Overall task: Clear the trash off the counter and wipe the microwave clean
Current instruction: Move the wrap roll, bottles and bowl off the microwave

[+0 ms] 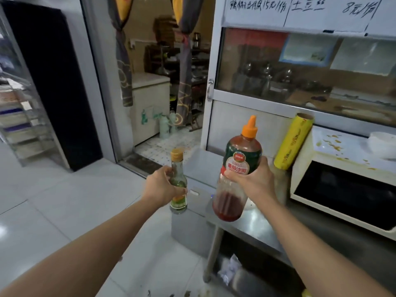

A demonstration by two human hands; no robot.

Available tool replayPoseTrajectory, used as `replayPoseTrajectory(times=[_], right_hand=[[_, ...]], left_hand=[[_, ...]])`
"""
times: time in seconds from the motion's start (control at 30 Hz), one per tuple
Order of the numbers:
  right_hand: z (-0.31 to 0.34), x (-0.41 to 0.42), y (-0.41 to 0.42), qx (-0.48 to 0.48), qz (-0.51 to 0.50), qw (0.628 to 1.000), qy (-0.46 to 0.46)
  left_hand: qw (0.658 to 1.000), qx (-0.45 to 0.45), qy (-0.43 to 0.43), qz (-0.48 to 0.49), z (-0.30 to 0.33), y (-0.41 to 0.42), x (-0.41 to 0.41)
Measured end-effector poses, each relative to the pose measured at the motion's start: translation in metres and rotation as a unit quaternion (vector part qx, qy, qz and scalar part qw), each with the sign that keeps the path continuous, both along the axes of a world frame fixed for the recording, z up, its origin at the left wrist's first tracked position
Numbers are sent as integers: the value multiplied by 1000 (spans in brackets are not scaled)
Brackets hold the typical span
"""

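Fingers (233,175) gripping ketchup bottle (237,168), microwave (342,189) beside

The big sauce bottle (237,174) has an orange cap, a dark green label with a red and white badge, and dark red sauce low in its clear body. The small glass bottle (178,183) is clear, with a yellow-orange cap and a green, orange and white label. The roll of wrap (292,142) is bright yellow with dark lettering. The microwave (342,179) is cream with a black door, its top spattered with orange-brown stains. The tabletop (246,228) is silver-grey steel. The floor (53,200) is glossy white tile. The curtains (124,67) are grey with yellow swirling lines.
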State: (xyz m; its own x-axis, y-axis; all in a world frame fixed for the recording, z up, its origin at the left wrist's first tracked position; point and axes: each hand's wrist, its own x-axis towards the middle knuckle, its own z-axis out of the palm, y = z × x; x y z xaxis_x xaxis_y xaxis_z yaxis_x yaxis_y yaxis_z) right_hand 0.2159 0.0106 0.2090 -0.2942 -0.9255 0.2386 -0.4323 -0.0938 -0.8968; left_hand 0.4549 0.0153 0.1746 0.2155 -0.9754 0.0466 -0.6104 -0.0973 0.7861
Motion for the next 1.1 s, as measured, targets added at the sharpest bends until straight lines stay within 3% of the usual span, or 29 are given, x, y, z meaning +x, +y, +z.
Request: replayPoseTrajectory(times=[0.3,0.57,0.83,1.1], right_hand=[[0,63,-51,7,35,999,12],[1,68,-157,-11,36,999,13],[9,55,-250,-9,-5,1000,18],[5,38,-321,2,-97,995,14]], left_hand=[[1000,15,4,10,-4,-47,56],[1000,26,-1,-16,2,-152,57],[999,25,-9,-38,9,-259,45],[991,16,-51,-125,-5,-374,27]])
